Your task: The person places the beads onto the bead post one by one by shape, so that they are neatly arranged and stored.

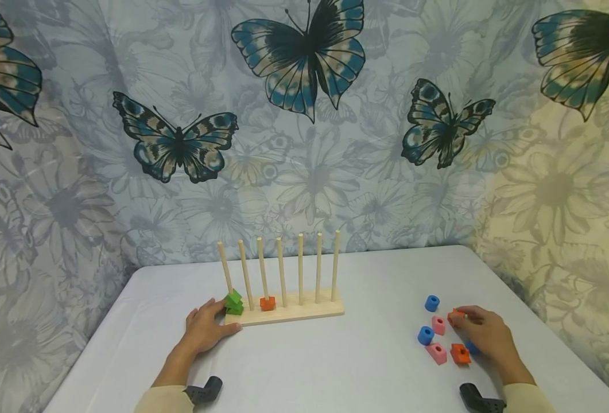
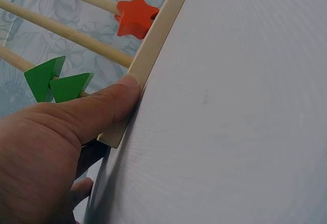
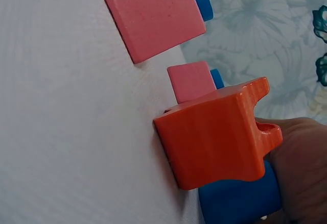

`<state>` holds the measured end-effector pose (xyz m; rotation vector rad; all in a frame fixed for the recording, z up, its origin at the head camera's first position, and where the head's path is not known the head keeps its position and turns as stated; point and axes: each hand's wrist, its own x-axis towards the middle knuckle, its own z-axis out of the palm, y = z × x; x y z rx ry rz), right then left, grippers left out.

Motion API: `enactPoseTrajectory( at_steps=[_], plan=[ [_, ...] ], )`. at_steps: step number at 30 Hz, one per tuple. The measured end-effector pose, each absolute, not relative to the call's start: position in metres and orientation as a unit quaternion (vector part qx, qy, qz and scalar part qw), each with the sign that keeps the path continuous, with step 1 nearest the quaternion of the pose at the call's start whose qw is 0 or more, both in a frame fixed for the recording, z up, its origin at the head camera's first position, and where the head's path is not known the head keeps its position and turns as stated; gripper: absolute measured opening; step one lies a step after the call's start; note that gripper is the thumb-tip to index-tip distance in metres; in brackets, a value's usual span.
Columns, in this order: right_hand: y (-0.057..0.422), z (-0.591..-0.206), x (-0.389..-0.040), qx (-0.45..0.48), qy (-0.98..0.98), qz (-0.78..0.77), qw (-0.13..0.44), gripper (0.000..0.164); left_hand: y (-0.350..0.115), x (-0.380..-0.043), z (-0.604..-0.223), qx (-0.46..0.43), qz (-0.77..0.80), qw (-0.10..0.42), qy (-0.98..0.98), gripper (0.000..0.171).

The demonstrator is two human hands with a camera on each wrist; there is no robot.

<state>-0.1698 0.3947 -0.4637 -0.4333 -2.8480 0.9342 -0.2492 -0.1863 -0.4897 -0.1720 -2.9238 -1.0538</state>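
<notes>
My left hand point(image 1: 204, 328) holds the left end of a wooden peg rack point(image 1: 304, 310), its thumb along the front edge of the base. Two green triangle beads point(image 2: 71, 87) sit on the leftmost peg, right beside that hand. One orange star bead point(image 2: 138, 17) is low on the third peg. Over on the right, my right hand point(image 1: 485, 334) pinches another orange star bead point(image 1: 456, 316) among the loose beads. Its fingertips are hidden in the right wrist view, where a nearer orange star bead point(image 3: 212, 140) stands in front of the hand.
Near the right hand lie pink beads point(image 1: 437, 353), blue cylinder beads point(image 1: 425, 335) and an orange star bead point(image 1: 461, 354) on the white table point(image 1: 335, 367). A butterfly-patterned cloth point(image 1: 314, 172) hangs behind the table's back edge.
</notes>
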Motion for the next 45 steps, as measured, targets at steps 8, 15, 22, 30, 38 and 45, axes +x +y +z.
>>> enactPoseTrajectory(
  at_steps=[8, 15, 22, 30, 38, 45],
  plan=[
    [0.387, -0.464, -0.167, -0.122, -0.942, 0.295, 0.107, 0.053, -0.186, -0.250, -0.489, -0.056, -0.339, 0.015, -0.939, 0.083],
    [0.379, -0.449, -0.162, -0.158, -0.917, 0.351, 0.110, 0.059, -0.187, -0.249, -0.489, -0.054, -0.341, 0.011, -0.938, 0.084],
    [0.360, -0.420, -0.156, -0.100, -0.900, 0.391, 0.166, 0.060, -0.188, -0.248, -0.489, -0.060, -0.346, 0.014, -0.936, 0.082],
    [0.334, -0.380, -0.151, -0.022, -0.896, 0.378, 0.233, 0.047, -0.188, -0.249, -0.489, -0.063, -0.347, 0.015, -0.936, 0.082],
    [0.298, -0.346, -0.143, 0.082, -0.878, 0.376, 0.286, 0.034, -0.189, -0.250, -0.491, -0.066, -0.344, 0.021, -0.936, 0.082],
    [0.273, -0.324, -0.145, 0.143, -0.854, 0.398, 0.305, 0.030, -0.189, -0.250, -0.490, -0.065, -0.343, 0.020, -0.937, 0.083]
  ],
)
